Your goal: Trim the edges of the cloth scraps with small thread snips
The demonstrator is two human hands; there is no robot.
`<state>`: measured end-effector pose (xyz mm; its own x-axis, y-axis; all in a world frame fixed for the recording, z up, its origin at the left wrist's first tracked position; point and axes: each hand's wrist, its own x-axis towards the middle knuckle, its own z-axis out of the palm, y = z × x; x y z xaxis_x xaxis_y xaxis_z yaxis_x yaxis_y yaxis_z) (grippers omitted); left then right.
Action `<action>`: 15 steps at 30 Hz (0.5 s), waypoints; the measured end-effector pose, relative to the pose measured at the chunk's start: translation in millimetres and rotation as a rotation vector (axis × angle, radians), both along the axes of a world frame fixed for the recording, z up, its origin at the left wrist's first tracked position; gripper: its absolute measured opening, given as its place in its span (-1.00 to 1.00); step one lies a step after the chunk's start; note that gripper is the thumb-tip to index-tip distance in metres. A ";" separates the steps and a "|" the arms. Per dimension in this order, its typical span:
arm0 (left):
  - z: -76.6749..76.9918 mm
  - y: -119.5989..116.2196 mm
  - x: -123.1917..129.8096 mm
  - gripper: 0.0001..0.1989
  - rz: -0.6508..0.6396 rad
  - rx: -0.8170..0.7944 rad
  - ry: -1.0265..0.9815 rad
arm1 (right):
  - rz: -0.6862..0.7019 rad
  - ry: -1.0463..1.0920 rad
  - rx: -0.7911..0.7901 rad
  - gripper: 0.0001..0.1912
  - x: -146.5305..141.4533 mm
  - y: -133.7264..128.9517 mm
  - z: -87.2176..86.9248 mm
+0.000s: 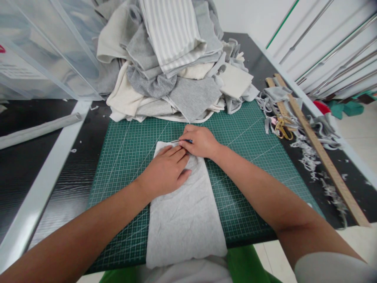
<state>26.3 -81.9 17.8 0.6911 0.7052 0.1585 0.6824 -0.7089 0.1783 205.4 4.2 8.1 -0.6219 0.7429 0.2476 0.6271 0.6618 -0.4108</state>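
Observation:
A light grey fabric piece (185, 212) lies lengthwise on the green cutting mat (126, 157), its near end at the mat's front edge. My left hand (167, 169) rests flat on its upper part, fingers spread a little. At the fabric's far edge, my right hand (198, 141) is closed around a small, thin dark tool (188, 140), whose slim metal tip points left along that edge. The fingertips of both hands nearly meet. Part of the tool is hidden by the right fingers.
A tall heap of grey, cream and striped fabric (194, 94) covers the far side. Wooden rulers (321, 153), gold-handled scissors (283, 129) and scraps lie right. A rolled tube (41, 129) and translucent bins (50, 51) stand left.

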 end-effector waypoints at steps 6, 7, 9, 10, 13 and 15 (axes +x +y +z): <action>0.3 0.0 -0.5 -0.59 -0.001 0.002 0.003 | 0.007 0.019 -0.011 -0.77 0.5 1.1 -0.8; 0.2 -0.1 -0.5 -0.59 -0.001 0.002 0.005 | 0.006 0.019 -0.009 -0.77 0.5 1.1 -0.8; -0.1 -0.2 -0.6 -0.58 -0.004 0.005 0.005 | 0.003 0.018 -0.010 -0.77 0.5 0.9 -0.6; -0.2 -0.2 -0.5 -0.58 -0.006 0.007 0.003 | 0.001 0.018 -0.013 -0.77 0.5 0.8 -0.4; -0.4 -0.2 -0.1 -0.59 -0.008 0.015 -0.007 | -0.001 0.012 -0.020 -0.77 0.2 0.7 -0.2; -0.1 0.0 0.3 -0.60 -0.005 0.015 -0.009 | -0.003 0.005 -0.016 -0.76 -0.1 0.8 -0.3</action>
<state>26.6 -81.9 17.7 0.6927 0.6995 0.1757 0.6776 -0.7147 0.1737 205.3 5.0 7.8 -0.6183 0.7489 0.2385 0.6271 0.6529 -0.4248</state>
